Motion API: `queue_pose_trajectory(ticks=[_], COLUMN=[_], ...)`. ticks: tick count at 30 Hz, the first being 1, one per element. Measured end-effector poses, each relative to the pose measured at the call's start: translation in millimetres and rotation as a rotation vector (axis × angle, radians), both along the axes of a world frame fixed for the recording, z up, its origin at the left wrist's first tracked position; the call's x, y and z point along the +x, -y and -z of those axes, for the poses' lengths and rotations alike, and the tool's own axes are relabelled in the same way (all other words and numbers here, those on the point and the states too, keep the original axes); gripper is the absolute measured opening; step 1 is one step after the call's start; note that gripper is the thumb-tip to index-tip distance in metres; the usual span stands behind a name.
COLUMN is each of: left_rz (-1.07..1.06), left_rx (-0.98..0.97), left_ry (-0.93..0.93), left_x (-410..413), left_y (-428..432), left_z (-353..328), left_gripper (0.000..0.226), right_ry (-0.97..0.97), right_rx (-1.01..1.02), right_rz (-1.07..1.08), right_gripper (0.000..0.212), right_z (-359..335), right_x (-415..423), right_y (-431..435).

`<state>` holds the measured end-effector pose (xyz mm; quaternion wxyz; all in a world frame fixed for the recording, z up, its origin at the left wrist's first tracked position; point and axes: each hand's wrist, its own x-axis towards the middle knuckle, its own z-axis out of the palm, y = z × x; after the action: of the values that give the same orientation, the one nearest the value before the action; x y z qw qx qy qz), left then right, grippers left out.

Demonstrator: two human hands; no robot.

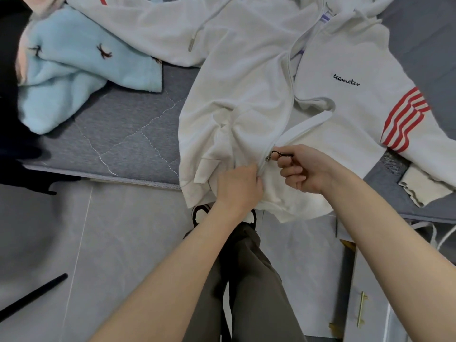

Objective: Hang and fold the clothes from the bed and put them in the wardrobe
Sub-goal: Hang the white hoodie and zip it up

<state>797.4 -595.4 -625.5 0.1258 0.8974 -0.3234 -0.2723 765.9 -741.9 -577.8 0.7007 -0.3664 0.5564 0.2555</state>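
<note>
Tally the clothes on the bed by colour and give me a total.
White: 1, hoodie
Light blue: 1, fleece top
Cream: 1, wavy-edged cloth by the hoodie's sleeve
Black: 1, dark garment at the left edge, kind unclear
Total: 4
The pinkish bit in the top left corner is too cut off to count.

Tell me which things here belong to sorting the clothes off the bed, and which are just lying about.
Part of the job:
- white hoodie, left hand gripping its hem
- zipper pull, pinched by the right hand
- light blue fleece, on the bed

Lying about:
- black rod on the floor
- white cords
</note>
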Motion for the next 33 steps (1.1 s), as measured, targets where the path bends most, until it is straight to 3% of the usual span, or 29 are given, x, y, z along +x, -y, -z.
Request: queue_pose_trajectory(ticks=[5, 10, 17, 22, 27, 33], left_rz=[-0.008, 0.105, 0.009, -0.091, -0.085, -0.041], left_rx=[-0.006, 0.126, -0.038, -0.183, -0.177, -0.128], left_ry=[-0.138, -0.258, -0.100, -0.005, 0.010, -0.446], left_x=[-22, -23, -4, 24, 56, 77], left_y=[-11, -32, 0, 58, 101, 107], left_z=[2, 12, 6, -3, -5, -1], left_gripper=[0.018, 0.017, 0.036, 0.031, 0.028, 0.033], right_ry=[0.101, 0.259, 0.265, 0.252, 0.249, 0.181], right_rx=[-0.053, -0.130, -0.074, -0.111, -0.062, 0.138], right_rz=[0.252, 0.425, 0.279, 0.161, 0.033, 0.121], right_gripper=[0.031, 0.030, 0.030, 0.030, 0.031, 0.031], right_z=[-9, -10, -3, -5, -14, -8], right_x=[21, 37, 26, 30, 43, 68], right_y=[19, 45, 38, 54, 89, 130])
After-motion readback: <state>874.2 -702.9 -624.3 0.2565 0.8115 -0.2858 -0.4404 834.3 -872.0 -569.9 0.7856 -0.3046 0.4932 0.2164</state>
